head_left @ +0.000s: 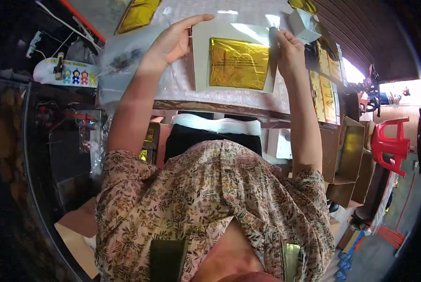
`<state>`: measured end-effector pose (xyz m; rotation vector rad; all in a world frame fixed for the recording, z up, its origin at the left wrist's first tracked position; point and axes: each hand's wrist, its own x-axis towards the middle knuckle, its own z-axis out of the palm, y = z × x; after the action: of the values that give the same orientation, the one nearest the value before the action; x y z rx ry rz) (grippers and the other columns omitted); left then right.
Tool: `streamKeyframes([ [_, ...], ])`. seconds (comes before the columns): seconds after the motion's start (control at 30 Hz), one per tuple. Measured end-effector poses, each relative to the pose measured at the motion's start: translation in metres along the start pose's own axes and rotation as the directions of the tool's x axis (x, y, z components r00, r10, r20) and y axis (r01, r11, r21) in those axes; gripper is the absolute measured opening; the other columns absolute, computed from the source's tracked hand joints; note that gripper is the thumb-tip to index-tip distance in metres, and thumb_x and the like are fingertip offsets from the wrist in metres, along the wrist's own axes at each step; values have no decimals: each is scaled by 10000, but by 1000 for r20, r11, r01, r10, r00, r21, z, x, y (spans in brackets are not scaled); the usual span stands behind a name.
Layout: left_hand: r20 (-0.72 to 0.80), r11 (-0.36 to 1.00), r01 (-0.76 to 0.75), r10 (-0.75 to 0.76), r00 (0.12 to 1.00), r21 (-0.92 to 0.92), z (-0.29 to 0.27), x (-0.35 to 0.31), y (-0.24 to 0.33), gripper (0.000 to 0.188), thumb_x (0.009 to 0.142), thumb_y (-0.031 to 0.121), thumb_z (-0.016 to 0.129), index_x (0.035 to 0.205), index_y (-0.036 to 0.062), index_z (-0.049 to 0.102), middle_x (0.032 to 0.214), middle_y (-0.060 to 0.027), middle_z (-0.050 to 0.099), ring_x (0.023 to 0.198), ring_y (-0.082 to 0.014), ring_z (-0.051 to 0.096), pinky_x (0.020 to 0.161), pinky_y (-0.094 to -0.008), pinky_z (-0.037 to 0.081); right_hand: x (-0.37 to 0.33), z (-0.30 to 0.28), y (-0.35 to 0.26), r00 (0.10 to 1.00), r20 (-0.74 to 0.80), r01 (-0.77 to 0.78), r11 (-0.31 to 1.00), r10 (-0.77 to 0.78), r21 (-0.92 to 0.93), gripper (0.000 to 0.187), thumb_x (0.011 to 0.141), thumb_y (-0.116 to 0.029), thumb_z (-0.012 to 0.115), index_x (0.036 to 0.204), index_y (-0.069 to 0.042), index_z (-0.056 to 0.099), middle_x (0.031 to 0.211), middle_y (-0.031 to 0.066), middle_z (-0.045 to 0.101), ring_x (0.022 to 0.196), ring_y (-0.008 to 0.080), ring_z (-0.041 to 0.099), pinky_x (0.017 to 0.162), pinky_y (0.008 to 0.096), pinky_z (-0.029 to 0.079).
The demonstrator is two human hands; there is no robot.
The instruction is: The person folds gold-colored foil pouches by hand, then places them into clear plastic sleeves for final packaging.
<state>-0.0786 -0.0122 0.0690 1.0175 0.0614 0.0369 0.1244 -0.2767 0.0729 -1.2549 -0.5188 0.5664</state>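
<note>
On the table in front of me lies a shallow white box or card [201, 56] with a gold foil packet [239, 66] on it. The packet carries small dark print. Glare across the upper part looks like a shiny clear layer. At the white piece's left edge is my left hand [175, 41], fingers stretched out and apart, with nothing gripped. My right hand [289, 47] is closed in a pinch at the upper right corner. What its fingertips hold, the white edge or clear film, I cannot make out.
Clear plastic covers the pale table [175, 84]. A small white box [304, 26] stands at the far right, near stacked printed cartons [325, 94]. Gold foil [137, 14] lies far left. Open cardboard boxes [349, 150] and a red stool [391, 145] are on the right.
</note>
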Motion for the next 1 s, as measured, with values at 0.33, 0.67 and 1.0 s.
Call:
streamKeyframes([
  [0.33, -147, 980, -183, 192, 970, 72, 17, -6, -17, 435, 1133, 305, 429, 1364, -25, 594, 1348, -158, 651, 1251, -228, 627, 1078, -381, 510, -11, 32, 1, 999, -42, 12, 999, -14, -46, 288, 1008, -260, 679, 1130, -7, 743, 971, 30, 744, 849, 110, 693, 694, 257, 563],
  [0.67, -185, 985, -175, 171, 968, -5, 4, 4, -26, 428, 1137, 278, 407, 1357, -49, 573, 1384, -201, 629, 1291, -273, 603, 1118, -404, 475, 7, 7, 5, 985, 61, -159, 986, 161, -42, 388, 968, -304, 737, 1178, 22, 723, 1060, 76, 761, 905, 142, 708, 764, 268, 547],
  [1.0, -73, 977, -192, 199, 977, 96, 10, 22, -25, 455, 1129, 324, 423, 1367, -26, 591, 1386, -173, 637, 1278, -248, 621, 1107, -388, 485, -25, 75, -37, 739, 579, 625, 29, -345, -780, 358, 827, -343, 830, 1125, -168, 739, 1695, 240, 199, 1537, 532, 169, 1202, 682, 124],
])
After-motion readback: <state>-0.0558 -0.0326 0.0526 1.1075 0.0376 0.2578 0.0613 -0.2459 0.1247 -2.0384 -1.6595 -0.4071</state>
